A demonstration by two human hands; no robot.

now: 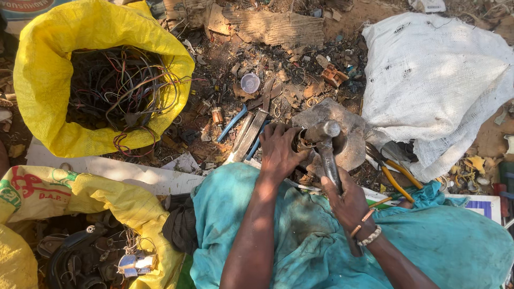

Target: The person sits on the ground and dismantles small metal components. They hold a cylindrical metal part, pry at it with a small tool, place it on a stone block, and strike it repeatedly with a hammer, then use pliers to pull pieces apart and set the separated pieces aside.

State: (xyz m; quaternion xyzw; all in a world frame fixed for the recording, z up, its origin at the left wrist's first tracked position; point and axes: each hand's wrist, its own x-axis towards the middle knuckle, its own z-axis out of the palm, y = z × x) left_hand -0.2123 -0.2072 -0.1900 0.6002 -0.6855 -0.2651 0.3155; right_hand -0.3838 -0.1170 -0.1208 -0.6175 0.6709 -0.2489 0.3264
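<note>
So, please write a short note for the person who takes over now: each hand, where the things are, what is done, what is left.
Left hand: pressing a small metal part against the flat stone.
Right hand: gripping the hammer handle, head resting on the part.
Nearby: yellow-handled pliers to the right, yellow sack of wires upper left, white sack right.
Done: cannot tell how far the part is broken.
Left: the part is not yet visibly opened.

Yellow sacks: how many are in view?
2. One open yellow sack at upper left holds tangled wires. A second yellow sack at lower left holds dark scrap parts. Its lower part runs out of frame, so others may be hidden.
</note>
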